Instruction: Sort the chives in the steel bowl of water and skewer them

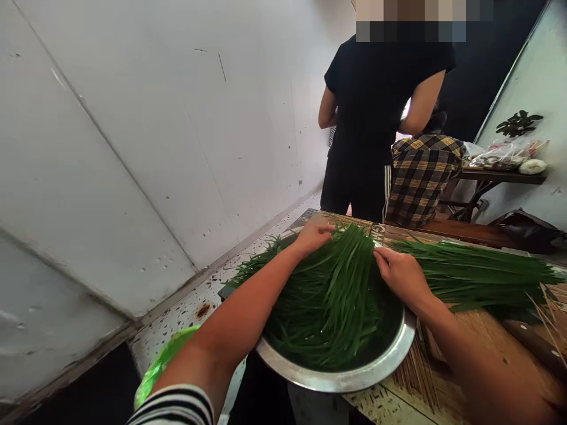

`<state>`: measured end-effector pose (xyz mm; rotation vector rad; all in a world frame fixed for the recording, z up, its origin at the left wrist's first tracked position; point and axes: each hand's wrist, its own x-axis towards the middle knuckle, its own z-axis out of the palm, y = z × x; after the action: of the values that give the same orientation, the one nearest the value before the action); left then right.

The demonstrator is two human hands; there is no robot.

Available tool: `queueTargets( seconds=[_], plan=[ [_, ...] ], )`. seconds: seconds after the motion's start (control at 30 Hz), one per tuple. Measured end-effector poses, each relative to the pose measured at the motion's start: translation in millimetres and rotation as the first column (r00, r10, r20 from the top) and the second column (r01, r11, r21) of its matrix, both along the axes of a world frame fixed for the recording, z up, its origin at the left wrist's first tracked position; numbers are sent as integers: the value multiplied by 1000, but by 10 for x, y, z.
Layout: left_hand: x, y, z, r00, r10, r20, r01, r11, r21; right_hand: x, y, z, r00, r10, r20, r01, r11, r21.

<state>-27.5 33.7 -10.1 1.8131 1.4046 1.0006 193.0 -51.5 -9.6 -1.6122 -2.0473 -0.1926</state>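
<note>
Long green garlic chives (343,295) fill a wide metal basin (336,382), some draped up toward its far rim. At the far left of this bundle, my left hand (313,236) has bent fingers closed at the edge of the blades. Across from it, my right hand (403,274) is closed in a pinch by the far right rim, beside the bundle's upper end. Whatever lies between its fingertips is hidden. A second pile of garlic chives (487,271) lies on the wooden table just beyond my right hand.
Under my right forearm are thin sticks (416,378) on the table (482,339), with a knife handle (534,345) farther right. A green plastic bag (166,360) lines something at lower left. Ahead stands a person in black (367,112); another in plaid (425,177) sits beyond.
</note>
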Motion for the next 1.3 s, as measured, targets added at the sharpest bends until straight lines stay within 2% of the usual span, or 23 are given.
queueTargets(
  seconds=[0.17, 0.37, 0.63, 0.9, 1.17, 1.3],
  plan=[
    [89, -82, 84, 999, 17, 45, -21, 997, 78, 14, 12, -23, 1000, 6, -1, -6, 999, 36],
    [128, -70, 77, 991, 42, 130, -51, 996, 71, 15, 4, -2, 1000, 9, 12, -9, 1000, 4],
    [181, -65, 81, 994, 83, 77, -92, 987, 130, 9, -6, 21, 1000, 3, 13, -3, 1000, -5],
    [196, -127, 137, 996, 62, 68, -74, 979, 191, 5, -10, 37, 1000, 6, 20, -6, 1000, -16],
    [224, -164, 123, 998, 57, -7, -54, 967, 250, 21, 5, 25, 1000, 5, 15, -5, 1000, -7],
    [210, -215, 204, 995, -53, -90, 71, 976, 208, 22, 11, 18, 1000, 2, 3, -2, 1000, -9]
  ],
)
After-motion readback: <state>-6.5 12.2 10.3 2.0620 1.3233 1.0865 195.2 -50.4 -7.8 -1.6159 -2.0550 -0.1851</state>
